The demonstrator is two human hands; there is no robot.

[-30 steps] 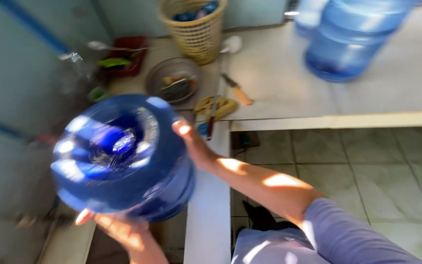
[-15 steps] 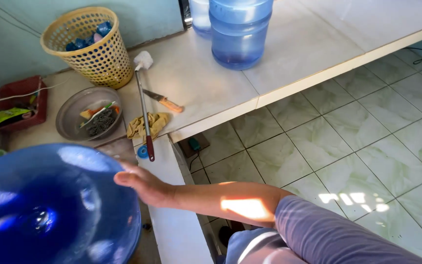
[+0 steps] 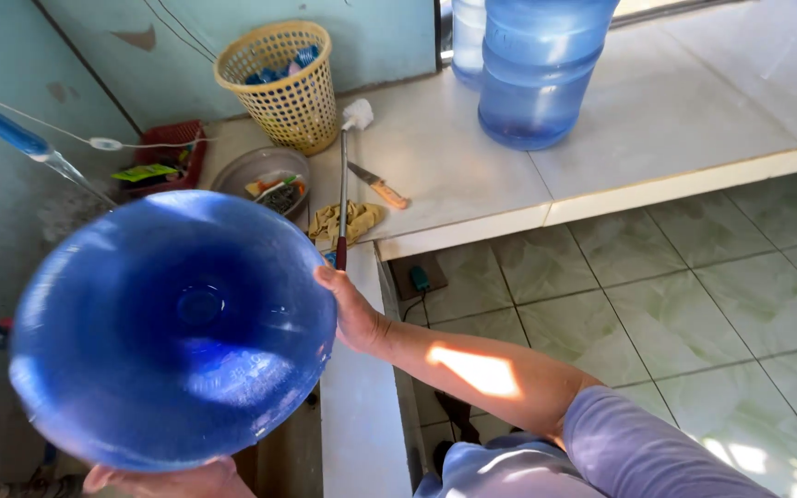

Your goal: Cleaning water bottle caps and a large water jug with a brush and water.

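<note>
Both hands clasp a big translucent blue plastic water jug (image 3: 172, 327), its round, ridged bottom facing the camera: the right hand (image 3: 352, 309) pressed against its right side, the left hand (image 3: 172, 480) cupped beneath, beside the white tiled counter (image 3: 675, 129).

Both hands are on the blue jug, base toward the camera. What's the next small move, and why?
Probably tip the jug neck-down a little further over the gap left of the ledge. Its base faces the camera, the right hand steadies its side, the left hand supports it from below, and nothing else bears it.
</note>
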